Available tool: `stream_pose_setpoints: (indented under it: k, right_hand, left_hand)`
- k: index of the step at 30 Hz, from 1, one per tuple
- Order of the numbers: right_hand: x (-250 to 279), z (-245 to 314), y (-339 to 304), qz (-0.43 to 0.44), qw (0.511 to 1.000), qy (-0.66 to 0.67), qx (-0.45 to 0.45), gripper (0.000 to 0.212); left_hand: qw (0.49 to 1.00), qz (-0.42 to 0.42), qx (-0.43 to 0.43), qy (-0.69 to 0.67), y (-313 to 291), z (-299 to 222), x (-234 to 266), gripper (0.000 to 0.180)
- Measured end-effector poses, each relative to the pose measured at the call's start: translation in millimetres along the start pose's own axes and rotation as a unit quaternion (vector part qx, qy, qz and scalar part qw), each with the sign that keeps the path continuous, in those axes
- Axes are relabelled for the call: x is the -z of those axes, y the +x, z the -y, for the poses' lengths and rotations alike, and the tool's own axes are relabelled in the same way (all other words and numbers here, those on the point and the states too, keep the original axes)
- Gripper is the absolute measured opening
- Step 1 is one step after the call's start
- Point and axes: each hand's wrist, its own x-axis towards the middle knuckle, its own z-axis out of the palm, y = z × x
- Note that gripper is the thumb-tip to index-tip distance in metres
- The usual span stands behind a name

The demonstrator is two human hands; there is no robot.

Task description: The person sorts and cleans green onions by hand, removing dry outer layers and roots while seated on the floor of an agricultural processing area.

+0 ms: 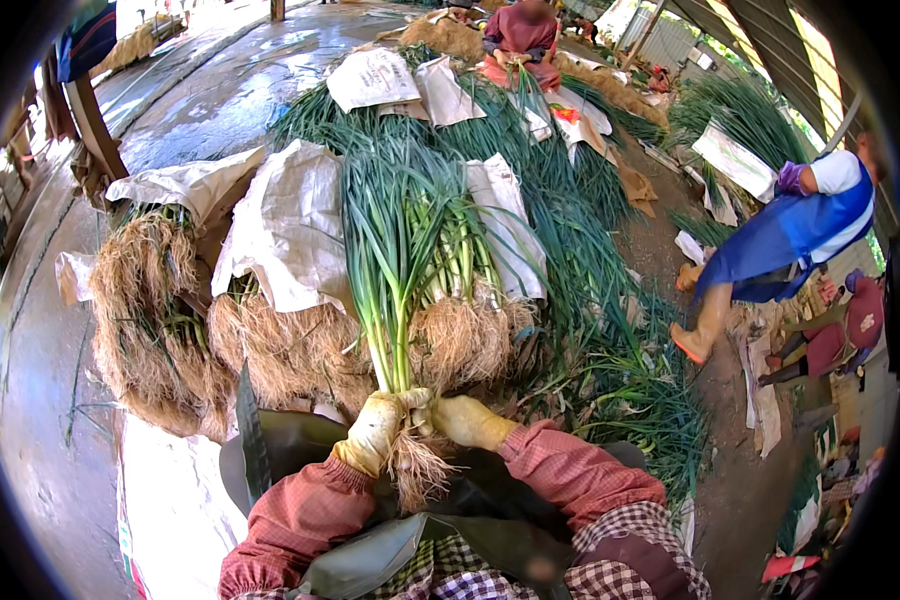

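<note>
Both my hands wear yellow gloves and meet low in the middle, above my dark apron. Closed round the lower stems of an upright bunch of green onions [394, 350] is my left hand [373, 432]. My right hand [468, 421] presses in from the other side, its fingers closed at the same stems. Pale stringy roots [417, 468] hang below the gloves, while the long green leaves fan out away from me. Just behind stands a pile of green onions with tan roots [465, 335], partly hidden by the held bunch.
White sacks [288, 225] cover more rooty bundles [150, 300] at the left. Loose green leaves [630, 400] spread over the ground at the right. A person in a blue apron [780, 240] bends at the right; another person in red [520, 45] sits at the far side.
</note>
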Motion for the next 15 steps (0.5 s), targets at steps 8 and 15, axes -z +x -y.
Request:
stream_pose_setpoints:
  k: [8,15]
  right_hand:
    - [92,-37,27,-0.056,0.920,0.137,-0.363,0.032]
    - [96,-19,75,-0.097,0.787,0.557,-0.248,0.034]
  left_hand:
    - [0.999,0.016,-0.028,0.002,3,2,4,0.010]
    - [0.997,0.024,-0.071,-0.022,1,-6,1,0.012]
